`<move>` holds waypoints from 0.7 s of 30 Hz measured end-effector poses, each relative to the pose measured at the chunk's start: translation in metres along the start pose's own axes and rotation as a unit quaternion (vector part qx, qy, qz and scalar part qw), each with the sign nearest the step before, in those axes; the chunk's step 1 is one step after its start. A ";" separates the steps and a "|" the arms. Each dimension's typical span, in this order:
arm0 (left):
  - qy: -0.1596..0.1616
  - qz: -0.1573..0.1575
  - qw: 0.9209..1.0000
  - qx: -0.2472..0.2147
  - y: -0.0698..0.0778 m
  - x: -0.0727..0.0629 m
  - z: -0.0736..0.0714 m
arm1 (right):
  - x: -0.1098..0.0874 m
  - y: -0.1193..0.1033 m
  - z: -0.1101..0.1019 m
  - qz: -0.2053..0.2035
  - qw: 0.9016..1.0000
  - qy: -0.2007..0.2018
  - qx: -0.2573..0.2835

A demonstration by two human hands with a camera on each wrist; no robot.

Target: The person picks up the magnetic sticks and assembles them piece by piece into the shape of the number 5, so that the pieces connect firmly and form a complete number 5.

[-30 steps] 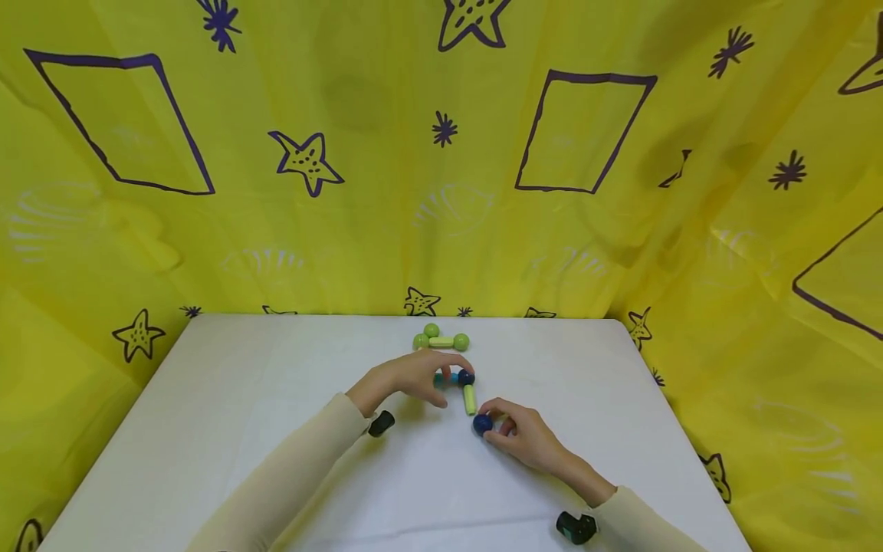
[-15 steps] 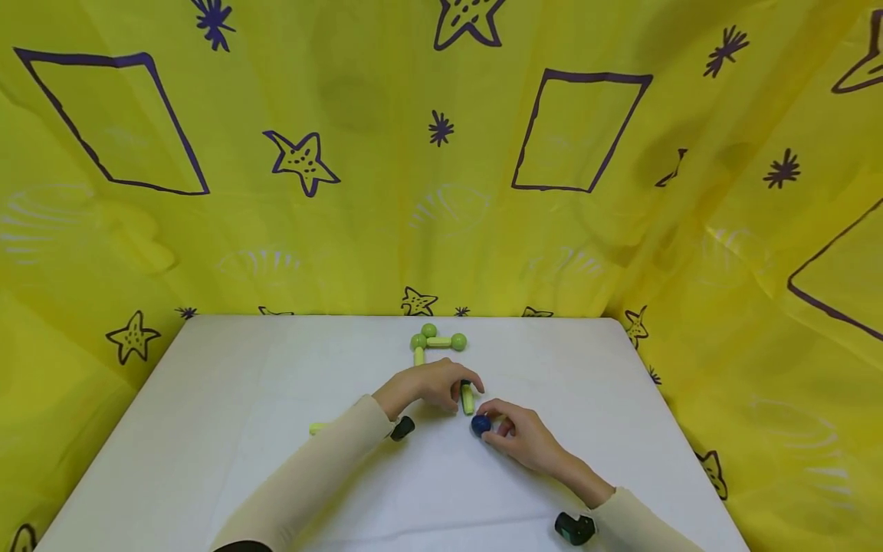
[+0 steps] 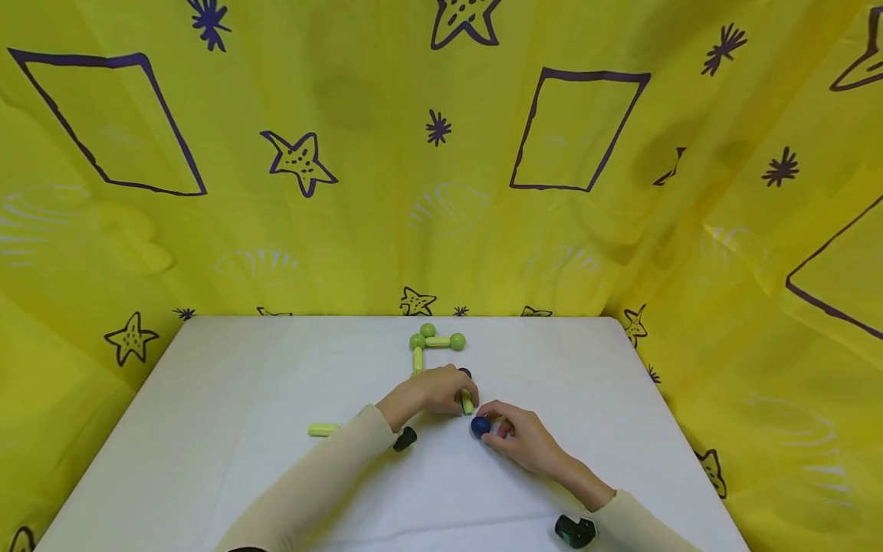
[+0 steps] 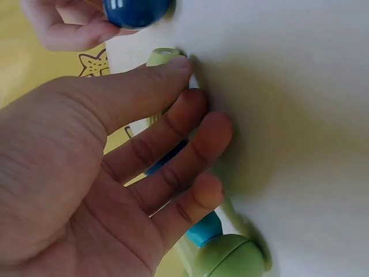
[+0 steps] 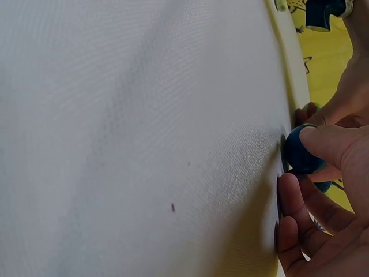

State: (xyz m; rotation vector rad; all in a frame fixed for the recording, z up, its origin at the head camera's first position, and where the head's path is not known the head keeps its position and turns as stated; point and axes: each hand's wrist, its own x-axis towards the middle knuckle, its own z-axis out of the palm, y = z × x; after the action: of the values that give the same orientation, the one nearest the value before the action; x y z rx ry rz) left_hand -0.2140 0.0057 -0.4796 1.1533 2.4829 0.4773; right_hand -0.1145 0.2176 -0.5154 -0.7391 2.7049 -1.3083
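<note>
My left hand [image 3: 441, 389] pinches a pale green magnetic rod [image 3: 467, 402] between thumb and forefinger. The rod's far end joins a dark blue ball [image 3: 465, 373], partly covered by the fingers. In the left wrist view a teal rod [image 4: 204, 231] and a green ball [image 4: 229, 258] lie beyond the little finger. Just right of the pale rod's near end, my right hand [image 3: 522, 437] holds another dark blue ball [image 3: 480, 426] with thumb and fingers, low at the table. A small gap separates that ball from the rod.
Several green balls, such as the right one [image 3: 457, 342], and pale green rods [image 3: 438, 343] form an angled shape behind my left hand. A loose pale green rod [image 3: 323, 430] lies left of my left forearm. A yellow patterned curtain [image 3: 359, 230] borders the white table [image 3: 207, 399].
My left hand has moved right and toward me, from the teal rod onto the pale green rod, closing its fingers there. My right hand stays nearly still with its blue ball.
</note>
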 end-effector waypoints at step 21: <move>0.078 0.001 0.968 -0.240 -0.016 -0.008 0.013 | -0.004 -0.001 0.002 0.013 1.000 -0.002 -0.009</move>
State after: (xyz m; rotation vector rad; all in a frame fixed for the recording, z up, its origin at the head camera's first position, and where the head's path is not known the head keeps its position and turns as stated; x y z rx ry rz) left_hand -0.2137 -0.0086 -0.4973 0.9461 2.2985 1.1339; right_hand -0.1099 0.2173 -0.5161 -0.7053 2.7171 -1.2757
